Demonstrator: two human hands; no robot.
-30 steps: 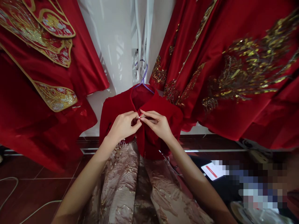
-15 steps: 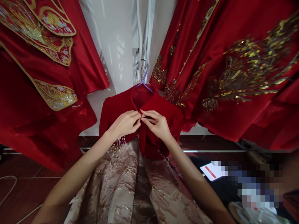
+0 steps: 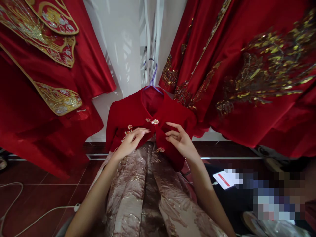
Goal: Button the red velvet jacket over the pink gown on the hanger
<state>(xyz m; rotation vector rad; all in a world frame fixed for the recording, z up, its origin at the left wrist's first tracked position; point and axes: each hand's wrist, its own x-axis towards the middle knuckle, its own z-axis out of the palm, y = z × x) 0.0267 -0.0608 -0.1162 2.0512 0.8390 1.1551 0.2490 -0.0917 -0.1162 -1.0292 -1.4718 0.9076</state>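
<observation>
In front of me a short red jacket (image 3: 128,108) hangs on a purple hanger (image 3: 153,79). Two flower-shaped fasteners (image 3: 155,121) of pearl and gold sit together at its neckline, and another pair (image 3: 160,149) shows lower on the right front edge. My left hand (image 3: 134,140) lies against the left front panel, fingers stretched out and holding nothing. Close to the right front panel, my right hand (image 3: 179,138) has its fingers spread, with nothing in them. A beaded brooch (image 3: 128,129) with dangling strands is partly behind my left hand. Below hangs a pinkish brocade skirt (image 3: 128,191).
Red gowns with gold embroidery (image 3: 58,98) hang on the left, and sequinned red gowns (image 3: 259,75) on the right. A white cable (image 3: 46,210) runs over the dark tiled floor (image 3: 32,197). A lit phone (image 3: 224,179) lies at the lower right.
Both hands have let go of the neckline fastener and moved down and apart. The flower fasteners at the neckline are now uncovered, and the lower front edges have swung open.
</observation>
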